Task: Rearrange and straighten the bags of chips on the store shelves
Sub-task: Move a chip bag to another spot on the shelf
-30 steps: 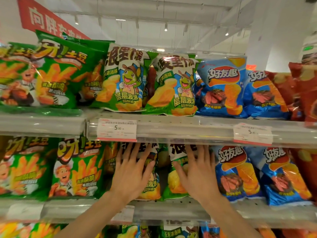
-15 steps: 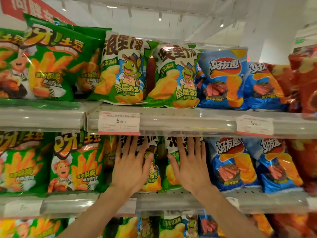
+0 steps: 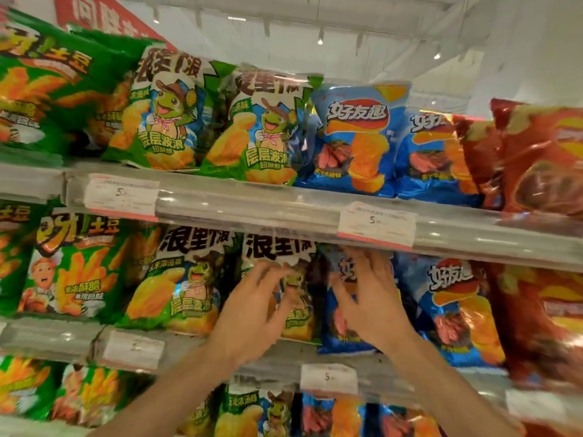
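Observation:
On the middle shelf [image 3: 53, 339] stand two green frog-print chip bags, one at the left [image 3: 176, 285] and one to its right [image 3: 277, 247]. My left hand [image 3: 252, 310] lies against the front of the right frog bag, fingers spread and motion-blurred. A blue chip bag [image 3: 340, 329] stands beside it. My right hand [image 3: 375, 304] rests on that bag's front with fingers apart, reaching up under the upper shelf rail [image 3: 252, 209]. Neither hand visibly grips a bag. A second blue bag [image 3: 454, 304] stands further right.
The top shelf holds green fries bags [image 3: 47, 89], two frog bags [image 3: 167, 115], blue bags [image 3: 356, 137] and red bags [image 3: 542, 159]. Green fries bags [image 3: 72, 269] and red bags [image 3: 542, 326] flank the middle row. Price tags [image 3: 375, 223] hang on the rails. More bags fill the bottom shelf.
Both hands have shifted right along the middle shelf. The left moved from the left frog bag to the right one, and the right from a frog bag to the blue bag. The view swung too.

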